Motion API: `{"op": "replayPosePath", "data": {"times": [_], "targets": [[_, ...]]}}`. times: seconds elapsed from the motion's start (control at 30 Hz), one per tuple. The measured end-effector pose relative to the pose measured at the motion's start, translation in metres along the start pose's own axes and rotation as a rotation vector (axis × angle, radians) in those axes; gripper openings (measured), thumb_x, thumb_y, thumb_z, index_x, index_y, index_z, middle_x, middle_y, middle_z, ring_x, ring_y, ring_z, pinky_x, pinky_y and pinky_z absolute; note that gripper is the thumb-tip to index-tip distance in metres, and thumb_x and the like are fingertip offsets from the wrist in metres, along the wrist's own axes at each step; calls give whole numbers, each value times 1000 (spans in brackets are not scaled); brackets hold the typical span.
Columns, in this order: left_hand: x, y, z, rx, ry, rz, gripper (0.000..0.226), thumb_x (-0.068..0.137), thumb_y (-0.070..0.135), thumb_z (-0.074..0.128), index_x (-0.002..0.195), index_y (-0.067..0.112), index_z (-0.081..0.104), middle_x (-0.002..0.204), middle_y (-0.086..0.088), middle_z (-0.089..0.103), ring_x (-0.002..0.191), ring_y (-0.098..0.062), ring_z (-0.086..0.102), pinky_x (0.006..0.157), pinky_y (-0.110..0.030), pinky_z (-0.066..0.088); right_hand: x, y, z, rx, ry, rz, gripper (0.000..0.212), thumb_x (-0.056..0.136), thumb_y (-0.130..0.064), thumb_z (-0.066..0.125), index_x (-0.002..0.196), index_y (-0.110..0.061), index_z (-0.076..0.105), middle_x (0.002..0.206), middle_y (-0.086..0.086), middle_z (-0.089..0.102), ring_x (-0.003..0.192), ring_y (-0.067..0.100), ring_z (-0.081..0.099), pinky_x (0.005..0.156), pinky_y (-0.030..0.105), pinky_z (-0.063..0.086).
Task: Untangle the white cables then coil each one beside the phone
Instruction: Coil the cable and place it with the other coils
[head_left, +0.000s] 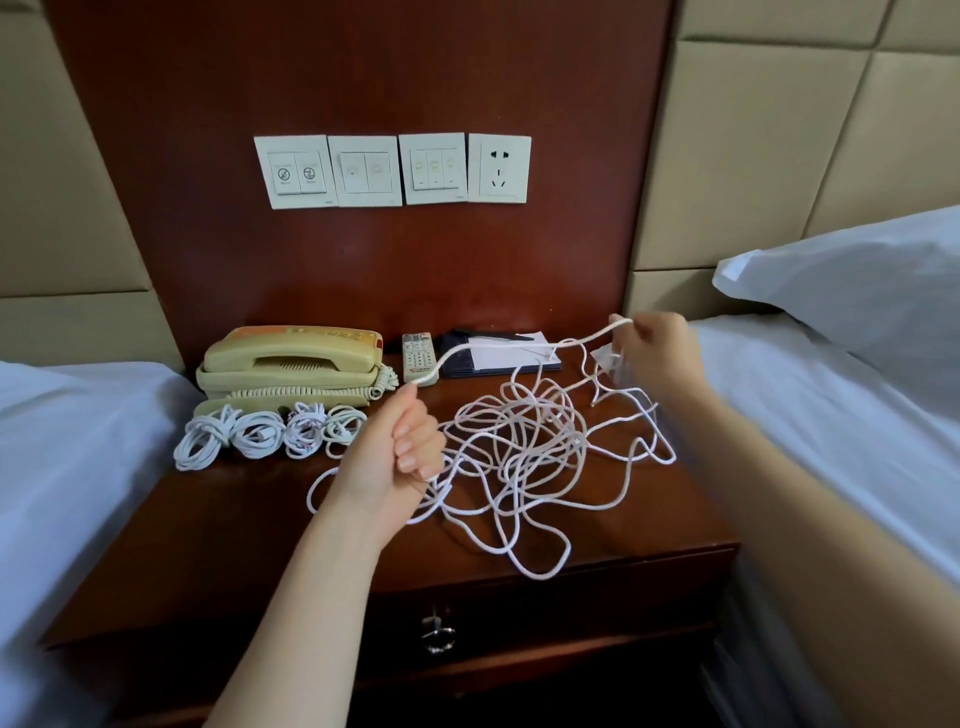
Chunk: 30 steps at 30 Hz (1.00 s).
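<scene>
We take the nightstand (260, 545) top as our dial. The tangle of white cables (519, 467) sprawls from centre out to 3 and 5 o'clock, with one loop overhanging the front edge. The phone (291, 358) sits at 10 o'clock, and four coiled cables (270, 434) lie in a row just in front of it, at 9 o'clock. The left hand (400, 452), near centre, has its fingers curled tight into a fist around one strand (519, 349). That strand leaves the top of the fist and runs raised toward 2 o'clock. There the right hand (660, 348) pinches it between thumb and fingertips; blur hides the finer lay of those fingers. We judge the step in hand to be drawing a fifth cable free. Recommended practice: use the left grip as anchor and feed the end back through each crossing. Avoid pulling taut, since tension would likely cinch the loops. Lift the strand clear of the pile, and mind the finished coils at 9 o'clock.
</scene>
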<state>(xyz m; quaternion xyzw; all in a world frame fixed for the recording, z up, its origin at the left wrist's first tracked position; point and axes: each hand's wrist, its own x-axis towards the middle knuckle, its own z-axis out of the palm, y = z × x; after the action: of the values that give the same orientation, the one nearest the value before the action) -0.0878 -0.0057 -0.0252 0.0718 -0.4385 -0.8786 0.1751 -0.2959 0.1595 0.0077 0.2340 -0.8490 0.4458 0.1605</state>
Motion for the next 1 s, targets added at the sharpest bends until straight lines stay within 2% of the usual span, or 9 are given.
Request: {"op": "replayPosePath", "data": {"times": [0.1, 0.27, 0.4, 0.5, 0.63, 0.77, 0.83, 0.9, 1.0], "targets": [[0, 5, -4, -33, 57, 12, 60, 101, 28, 36, 42, 19, 31, 38, 6, 23, 32, -4, 22, 34, -16, 25, 9, -9, -12, -52, -30, -46, 38, 96, -26, 46, 70, -4, 63, 61, 8, 57, 64, 23, 51, 55, 31, 33], [-2, 5, -3, -116, 97, 43, 62, 100, 29, 37, 40, 19, 32, 37, 7, 23, 31, -4, 23, 33, -16, 22, 18, -31, -21, -69, -15, -115, 41, 97, -33, 43, 71, -10, 66, 69, 6, 63, 71, 27, 60, 74, 37, 46], [-3, 10, -5, -228, 87, 74, 61, 99, 29, 37, 39, 19, 33, 38, 8, 24, 30, -3, 24, 34, -16, 21, 16, -58, -32, -158, -23, -255, 42, 97, -36, 45, 69, -12, 63, 53, -1, 52, 58, 23, 52, 61, 33, 41], [-5, 15, -10, -283, 109, 97, 60, 99, 29, 37, 40, 20, 34, 38, 8, 24, 30, -3, 24, 35, -15, 21, 2, -79, -47, -321, -171, -345, 38, 95, -37, 50, 66, -13, 56, 56, 1, 48, 57, 22, 47, 57, 32, 37], [-13, 20, -14, -275, 95, 102, 59, 99, 29, 37, 41, 20, 34, 39, 9, 24, 30, -4, 24, 35, -16, 20, -38, -90, -59, -368, -441, -271, 39, 95, -35, 51, 63, -12, 49, 57, 0, 49, 54, 18, 45, 53, 30, 36], [-29, 25, -15, -211, 29, 68, 56, 95, 30, 39, 41, 19, 34, 37, 9, 25, 29, -3, 24, 34, -15, 20, -92, -85, -59, -131, -651, -139, 25, 94, -35, 53, 97, -11, 58, 49, -5, 59, 42, 10, 51, 48, 21, 43], [-36, 26, -15, -156, 11, 29, 54, 93, 31, 41, 41, 19, 34, 37, 8, 24, 29, -3, 23, 33, -15, 20, -112, -84, -53, -21, -650, -122, 46, 91, -35, 57, 132, -20, 45, 54, -9, 62, 46, 3, 57, 53, 9, 45], [-41, 23, -14, -86, -2, -27, 55, 95, 31, 40, 42, 19, 34, 37, 8, 23, 29, -2, 23, 32, -15, 20, -124, -82, -45, 57, -701, -112, 63, 88, -36, 62, 143, -19, 35, 67, -8, 65, 56, 4, 63, 64, 17, 53], [-47, 17, -11, 38, -47, -85, 57, 98, 30, 37, 42, 19, 34, 37, 8, 24, 29, -3, 23, 32, -15, 20, -136, -78, -28, 142, -798, -83, 54, 91, -32, 58, 139, -13, 42, 61, -7, 64, 63, 16, 67, 67, 33, 57]]}}
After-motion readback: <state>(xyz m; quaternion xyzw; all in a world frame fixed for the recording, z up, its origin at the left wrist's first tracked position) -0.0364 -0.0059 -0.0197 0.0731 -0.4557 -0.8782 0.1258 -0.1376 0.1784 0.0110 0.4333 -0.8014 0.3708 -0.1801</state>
